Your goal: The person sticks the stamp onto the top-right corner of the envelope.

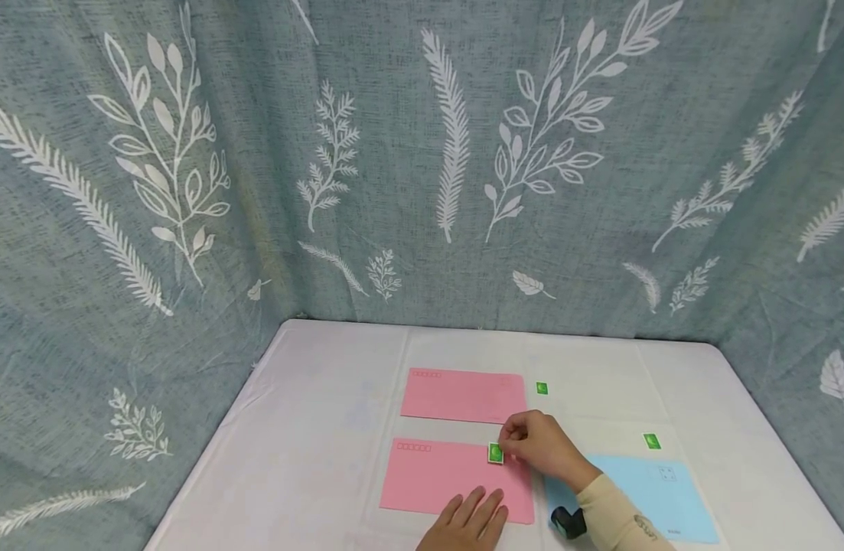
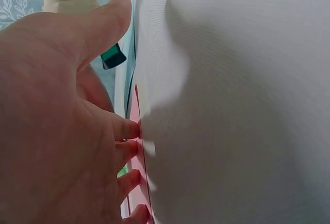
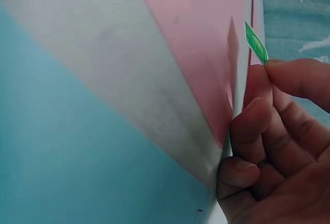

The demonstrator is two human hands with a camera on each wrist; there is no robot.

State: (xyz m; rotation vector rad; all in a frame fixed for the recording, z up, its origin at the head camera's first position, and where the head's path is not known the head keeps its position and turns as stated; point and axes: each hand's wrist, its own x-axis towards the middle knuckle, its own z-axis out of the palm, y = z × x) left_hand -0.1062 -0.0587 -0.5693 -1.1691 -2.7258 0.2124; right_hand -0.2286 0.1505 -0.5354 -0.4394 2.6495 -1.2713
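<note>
My right hand pinches a small green postage stamp with a white border between thumb and forefinger, over the upper right part of the nearer pink envelope. In the right wrist view the stamp is tilted up from the envelope, one corner in the fingertips. My left hand rests on that envelope's lower edge with its fingers spread. Seen from the left wrist, the fingertips of the left hand touch the pink paper.
Another pink envelope lies behind, with a green stamp to its right. The blue envelope lies at the right, partly under my right forearm; a further stamp is just behind it. A patterned curtain encloses the white table.
</note>
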